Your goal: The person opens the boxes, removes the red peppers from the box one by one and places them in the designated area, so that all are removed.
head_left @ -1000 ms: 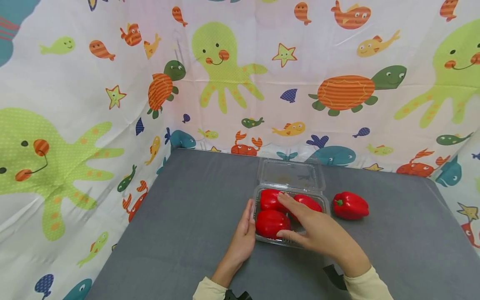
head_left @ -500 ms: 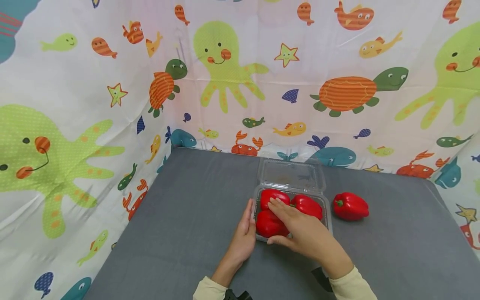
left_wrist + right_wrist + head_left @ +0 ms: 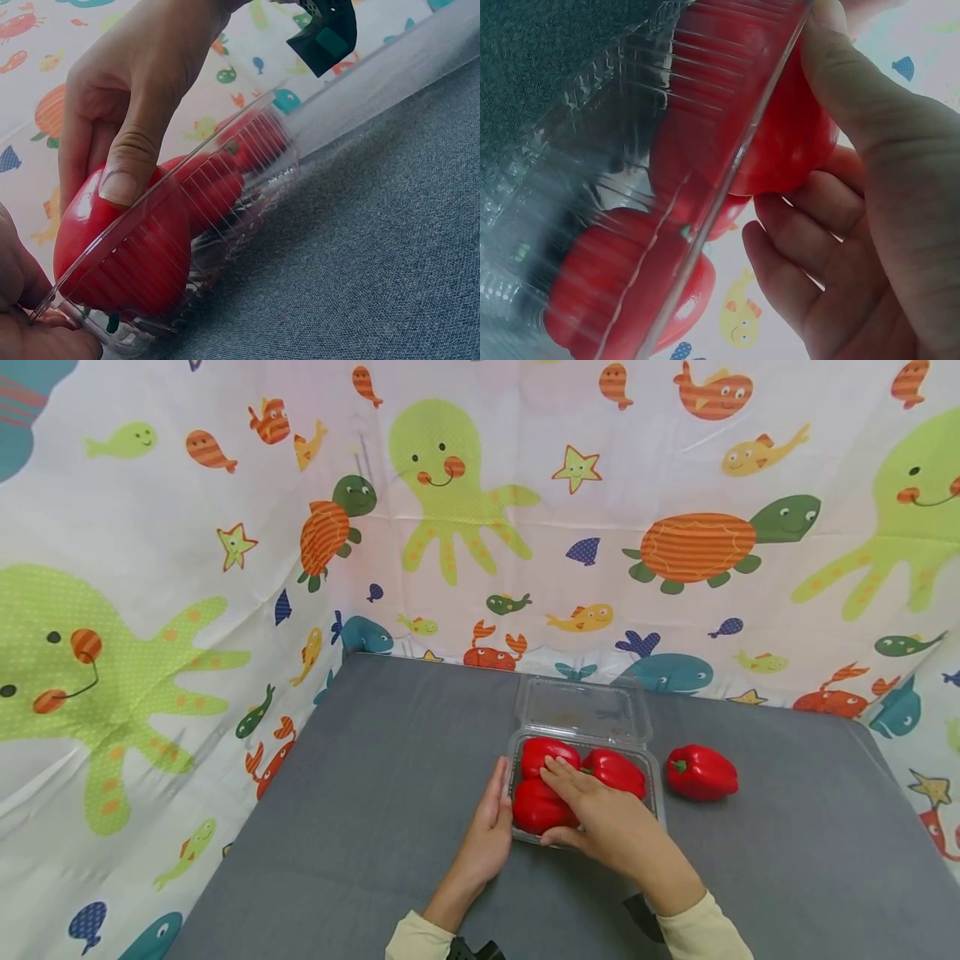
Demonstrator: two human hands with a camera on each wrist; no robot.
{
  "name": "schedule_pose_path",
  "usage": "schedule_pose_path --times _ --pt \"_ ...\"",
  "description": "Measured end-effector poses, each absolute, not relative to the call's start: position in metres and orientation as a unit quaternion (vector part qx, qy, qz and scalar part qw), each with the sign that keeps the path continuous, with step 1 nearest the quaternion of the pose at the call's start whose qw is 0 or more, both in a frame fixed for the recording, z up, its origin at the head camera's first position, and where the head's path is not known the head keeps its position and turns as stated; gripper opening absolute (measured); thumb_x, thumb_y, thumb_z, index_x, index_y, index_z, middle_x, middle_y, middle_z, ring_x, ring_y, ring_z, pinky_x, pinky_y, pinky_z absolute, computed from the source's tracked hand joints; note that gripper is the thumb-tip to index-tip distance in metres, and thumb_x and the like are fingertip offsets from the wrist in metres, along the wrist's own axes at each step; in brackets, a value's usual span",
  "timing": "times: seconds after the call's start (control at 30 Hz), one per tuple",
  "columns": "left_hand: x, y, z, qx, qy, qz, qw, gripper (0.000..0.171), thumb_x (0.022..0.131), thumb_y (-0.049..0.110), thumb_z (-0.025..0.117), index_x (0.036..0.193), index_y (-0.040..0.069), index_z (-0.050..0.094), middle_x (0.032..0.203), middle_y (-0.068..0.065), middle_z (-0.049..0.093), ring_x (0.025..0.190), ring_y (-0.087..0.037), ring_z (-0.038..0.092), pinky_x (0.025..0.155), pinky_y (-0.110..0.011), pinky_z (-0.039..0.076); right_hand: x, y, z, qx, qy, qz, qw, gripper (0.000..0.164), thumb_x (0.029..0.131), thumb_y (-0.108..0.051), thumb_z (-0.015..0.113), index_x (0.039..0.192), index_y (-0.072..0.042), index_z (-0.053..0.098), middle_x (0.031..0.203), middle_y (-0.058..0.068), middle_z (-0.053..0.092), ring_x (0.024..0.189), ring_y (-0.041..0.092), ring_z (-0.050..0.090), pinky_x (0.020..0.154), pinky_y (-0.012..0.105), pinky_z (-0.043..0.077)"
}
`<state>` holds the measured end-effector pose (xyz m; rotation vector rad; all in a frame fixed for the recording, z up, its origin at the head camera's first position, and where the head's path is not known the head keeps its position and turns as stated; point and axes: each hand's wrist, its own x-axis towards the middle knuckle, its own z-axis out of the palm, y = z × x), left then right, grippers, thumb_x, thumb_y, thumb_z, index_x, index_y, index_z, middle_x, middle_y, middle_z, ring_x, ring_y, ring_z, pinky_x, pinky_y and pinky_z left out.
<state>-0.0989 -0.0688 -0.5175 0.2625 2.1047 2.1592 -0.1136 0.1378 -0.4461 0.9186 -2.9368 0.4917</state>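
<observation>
A clear plastic clamshell container (image 3: 657, 797) lies on the grey table with its lid folded back, holding three red bell peppers. My right hand (image 3: 618, 831) grips the front-left bell pepper (image 3: 536, 808), its fingers over the top and its thumb (image 3: 124, 184) on the near side. The lower part of this pepper shows through the ribbed wall in the left wrist view. Behind it sits another bell pepper (image 3: 542, 752), and a third bell pepper (image 3: 618, 772) lies to the right, partly hidden. My left hand (image 3: 480, 843) rests along the container's left wall, fingers extended.
A fourth place is taken by a loose red bell pepper (image 3: 705, 772), just right of the container on the table (image 3: 375, 810). The transparent lid (image 3: 585, 706) lies behind the container, near the curtain (image 3: 465, 527) with sea-animal prints that encloses the back and sides.
My right hand has moved left from above the container's middle and taken hold of the front-left bell pepper. The left hand and the container have stayed in place.
</observation>
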Motion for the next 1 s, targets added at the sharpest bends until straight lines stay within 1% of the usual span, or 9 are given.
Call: schedule_pose_path --times 0.27,0.47,0.8,0.9,1.0 --pt "-0.0972 -0.0697 -0.5175 0.083 0.695 0.711 0.067 0.067 0.113 0.006 0.041 0.171 0.011 0.009 0.178 -0.004 0.012 0.163 -0.028 0.013 0.128 -0.047 0.02 -0.1133 0.1375 -0.4455 0.292 -0.944 0.153 0.006 0.089 0.08 -0.053 0.089 0.154 -0.015 0.058 0.156 0.008 0.057 0.135 0.036 0.062 0.088 0.054 0.063" --pt "-0.0986 -0.0698 -0.5176 0.075 0.691 0.715 0.071 0.067 0.113 0.009 0.042 0.172 0.015 0.01 0.178 0.002 0.013 0.163 -0.022 0.015 0.127 -0.042 0.022 -0.1164 0.1366 -0.4436 0.286 -0.947 0.149 -0.001 0.086 0.08 -0.054 0.089 0.151 -0.014 0.06 0.154 0.011 0.059 0.129 0.037 0.065 0.086 0.054 0.064" --pt "-0.0991 -0.0715 -0.5171 0.082 0.685 0.72 0.073 0.066 0.113 0.007 0.04 0.171 0.012 0.009 0.178 0.0 0.013 0.163 -0.022 0.014 0.128 -0.041 0.02 -0.1196 0.1346 -0.4429 0.296 -0.944 0.147 0.001 0.084 0.08 -0.049 0.091 0.147 -0.008 0.062 0.15 0.013 0.062 0.118 0.036 0.072 0.086 0.051 0.064" --pt "-0.099 -0.0715 -0.5168 0.086 0.685 0.72 0.07 0.066 0.113 0.008 0.04 0.171 0.011 0.009 0.178 -0.001 0.012 0.163 -0.025 0.013 0.129 -0.045 0.018 -0.1204 0.135 -0.4421 0.296 -0.944 0.147 0.002 0.085 0.079 -0.051 0.091 0.147 -0.008 0.062 0.142 0.012 0.068 0.11 0.033 0.075 0.085 0.051 0.064" --pt "-0.0989 -0.0722 -0.5168 0.084 0.69 0.716 0.071 0.066 0.113 0.008 0.041 0.171 0.011 0.01 0.178 -0.001 0.012 0.163 -0.026 0.013 0.129 -0.048 0.018 -0.121 0.1354 -0.4426 0.303 -0.941 0.149 0.01 0.086 0.077 -0.051 0.093 0.144 -0.008 0.061 0.128 0.01 0.075 0.099 0.028 0.078 0.081 0.048 0.065"
